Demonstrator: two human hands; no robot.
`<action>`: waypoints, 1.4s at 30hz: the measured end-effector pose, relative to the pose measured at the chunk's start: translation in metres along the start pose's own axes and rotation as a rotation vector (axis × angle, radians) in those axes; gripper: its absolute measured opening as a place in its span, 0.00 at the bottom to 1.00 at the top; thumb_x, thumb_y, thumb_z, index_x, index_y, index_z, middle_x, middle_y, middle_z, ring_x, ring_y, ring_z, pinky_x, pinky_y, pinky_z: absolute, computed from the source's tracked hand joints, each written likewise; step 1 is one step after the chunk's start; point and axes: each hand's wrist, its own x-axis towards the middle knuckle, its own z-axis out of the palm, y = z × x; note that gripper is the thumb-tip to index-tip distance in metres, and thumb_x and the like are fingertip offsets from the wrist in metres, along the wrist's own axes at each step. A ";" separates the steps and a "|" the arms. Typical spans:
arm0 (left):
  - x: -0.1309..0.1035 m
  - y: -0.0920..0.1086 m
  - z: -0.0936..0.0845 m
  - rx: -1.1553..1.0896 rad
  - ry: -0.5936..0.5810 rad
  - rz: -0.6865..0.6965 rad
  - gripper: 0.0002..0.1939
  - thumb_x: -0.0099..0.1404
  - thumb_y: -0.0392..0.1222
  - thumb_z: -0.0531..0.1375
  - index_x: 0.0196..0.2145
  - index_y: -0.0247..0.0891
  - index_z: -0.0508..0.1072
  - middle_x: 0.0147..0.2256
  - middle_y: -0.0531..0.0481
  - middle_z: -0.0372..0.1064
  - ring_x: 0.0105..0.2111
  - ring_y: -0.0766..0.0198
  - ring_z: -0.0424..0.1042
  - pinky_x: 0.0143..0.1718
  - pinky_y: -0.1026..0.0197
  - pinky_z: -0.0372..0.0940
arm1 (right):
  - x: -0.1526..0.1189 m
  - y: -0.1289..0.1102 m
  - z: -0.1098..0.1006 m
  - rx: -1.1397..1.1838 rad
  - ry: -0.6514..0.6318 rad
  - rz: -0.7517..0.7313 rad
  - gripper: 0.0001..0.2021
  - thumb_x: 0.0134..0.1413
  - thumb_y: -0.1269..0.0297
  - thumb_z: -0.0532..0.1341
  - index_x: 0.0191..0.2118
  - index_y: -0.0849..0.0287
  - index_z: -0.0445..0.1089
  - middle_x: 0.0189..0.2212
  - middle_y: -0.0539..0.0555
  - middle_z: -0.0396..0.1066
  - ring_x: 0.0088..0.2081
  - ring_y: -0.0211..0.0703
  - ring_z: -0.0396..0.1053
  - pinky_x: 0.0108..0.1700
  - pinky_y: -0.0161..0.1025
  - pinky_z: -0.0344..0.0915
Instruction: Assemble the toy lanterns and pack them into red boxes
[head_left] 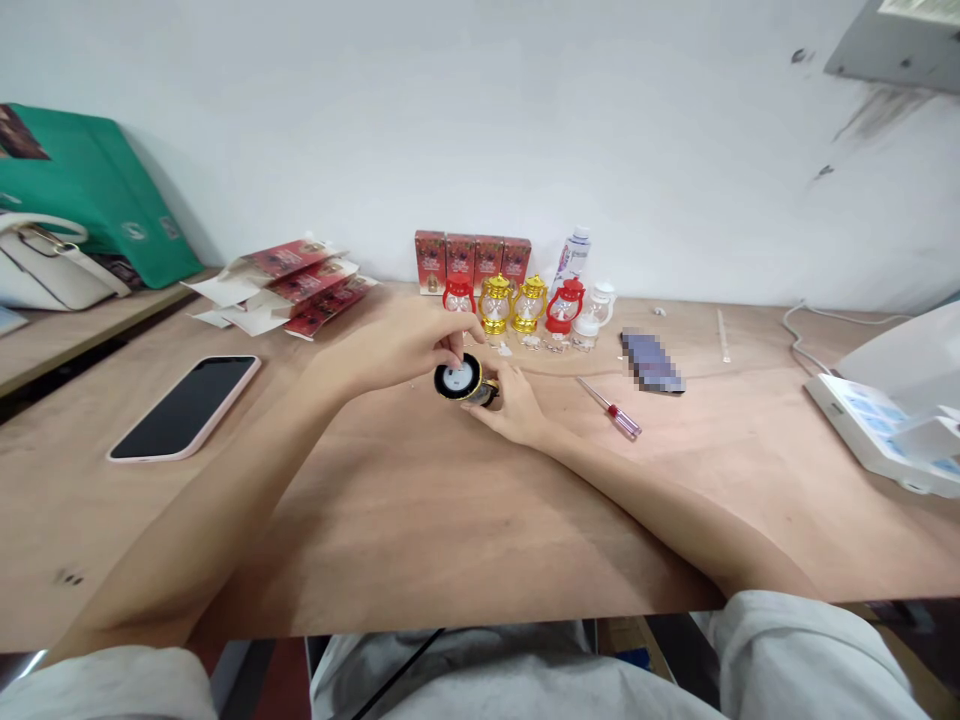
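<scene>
Near the middle of the table a small black and gold lantern (pixel 458 377) is tilted so that its round base, with a white disc in the centre, faces me. My right hand (pixel 516 405) is closed around its side from the right. From the left, my left hand (pixel 420 345) reaches over the base, fingers bent and thumb near the disc; whatever it may pinch is too small to make out. Behind my hands stand red lanterns (pixel 565 306), gold lanterns (pixel 495 304) and a white lantern (pixel 595 314), with small loose bits (pixel 531 342) in front of them.
Right of my hands lie a screwdriver (pixel 619 419) and a blurred-out phone (pixel 651 361). A pink-edged phone (pixel 187 408) and opened red cartons (pixel 300 285) are at left. Red boxes (pixel 474 258) and a bottle (pixel 574 256) stand by the wall. A white power strip (pixel 862 435) sits far right.
</scene>
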 end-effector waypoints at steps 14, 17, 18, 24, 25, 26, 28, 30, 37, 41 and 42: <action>0.000 -0.004 0.008 0.003 -0.021 0.007 0.08 0.57 0.32 0.57 0.35 0.38 0.71 0.28 0.53 0.73 0.30 0.64 0.71 0.34 0.64 0.61 | 0.000 0.002 0.000 0.000 -0.006 0.025 0.25 0.48 0.55 0.64 0.49 0.57 0.58 0.44 0.59 0.69 0.43 0.52 0.68 0.44 0.48 0.65; 0.001 -0.005 0.008 0.008 -0.010 -0.003 0.06 0.58 0.33 0.57 0.34 0.38 0.70 0.29 0.53 0.73 0.31 0.64 0.71 0.34 0.64 0.61 | 0.000 0.002 0.000 0.000 -0.011 0.031 0.24 0.49 0.53 0.63 0.49 0.56 0.58 0.44 0.59 0.69 0.43 0.52 0.68 0.44 0.48 0.65; 0.001 -0.005 0.008 0.012 -0.007 -0.007 0.06 0.58 0.33 0.57 0.34 0.38 0.70 0.29 0.53 0.73 0.31 0.64 0.71 0.34 0.64 0.61 | 0.000 0.002 -0.001 -0.001 -0.016 0.026 0.23 0.49 0.54 0.63 0.49 0.56 0.59 0.43 0.58 0.70 0.43 0.52 0.69 0.44 0.48 0.64; 0.002 -0.006 0.009 0.005 -0.041 0.014 0.05 0.56 0.31 0.57 0.31 0.37 0.70 0.29 0.52 0.71 0.30 0.65 0.69 0.31 0.66 0.59 | 0.000 0.003 0.001 -0.024 -0.037 -0.002 0.21 0.50 0.55 0.63 0.47 0.57 0.60 0.41 0.57 0.70 0.42 0.51 0.69 0.45 0.48 0.64; 0.002 -0.005 0.009 0.007 -0.049 0.012 0.05 0.56 0.31 0.56 0.30 0.37 0.69 0.28 0.52 0.71 0.30 0.64 0.68 0.31 0.66 0.59 | 0.000 0.003 0.001 -0.025 -0.030 -0.005 0.21 0.50 0.55 0.63 0.47 0.57 0.60 0.41 0.57 0.70 0.42 0.50 0.69 0.45 0.48 0.64; 0.002 -0.005 0.010 0.012 -0.055 0.009 0.04 0.56 0.30 0.56 0.30 0.37 0.69 0.28 0.52 0.70 0.30 0.64 0.68 0.31 0.66 0.58 | 0.000 0.003 0.001 -0.023 -0.023 -0.010 0.21 0.50 0.55 0.64 0.47 0.57 0.60 0.41 0.57 0.70 0.42 0.50 0.69 0.44 0.48 0.64; 0.003 -0.004 0.009 0.021 -0.051 0.010 0.04 0.57 0.31 0.56 0.29 0.36 0.68 0.27 0.52 0.69 0.30 0.65 0.67 0.31 0.65 0.57 | 0.000 0.003 0.001 -0.019 -0.015 -0.018 0.21 0.49 0.55 0.64 0.46 0.57 0.60 0.40 0.57 0.70 0.41 0.50 0.69 0.44 0.48 0.65; 0.004 -0.004 0.008 0.021 -0.028 0.016 0.02 0.58 0.33 0.56 0.29 0.36 0.68 0.28 0.51 0.68 0.30 0.65 0.66 0.31 0.65 0.57 | 0.000 0.002 0.001 -0.008 -0.008 -0.008 0.22 0.49 0.55 0.64 0.47 0.57 0.60 0.40 0.57 0.70 0.41 0.50 0.69 0.44 0.48 0.65; 0.004 -0.024 0.007 -0.111 0.087 -0.082 0.15 0.62 0.50 0.56 0.39 0.35 0.68 0.35 0.47 0.70 0.31 0.63 0.67 0.32 0.63 0.60 | 0.003 -0.002 -0.003 0.118 0.071 0.096 0.25 0.47 0.54 0.65 0.48 0.57 0.58 0.43 0.59 0.69 0.44 0.51 0.69 0.46 0.50 0.66; 0.004 -0.035 0.008 -0.152 0.026 -0.111 0.19 0.63 0.55 0.54 0.41 0.35 0.69 0.37 0.45 0.71 0.33 0.63 0.69 0.33 0.63 0.62 | 0.004 0.000 -0.001 0.198 0.133 0.155 0.26 0.47 0.56 0.65 0.50 0.57 0.58 0.46 0.59 0.69 0.48 0.51 0.68 0.49 0.50 0.66; 0.004 -0.037 0.008 -0.146 -0.001 -0.109 0.20 0.63 0.55 0.54 0.42 0.35 0.69 0.38 0.45 0.71 0.33 0.62 0.70 0.33 0.63 0.62 | 0.004 0.001 -0.001 0.222 0.138 0.166 0.26 0.47 0.56 0.65 0.51 0.57 0.58 0.47 0.59 0.68 0.48 0.51 0.68 0.50 0.50 0.66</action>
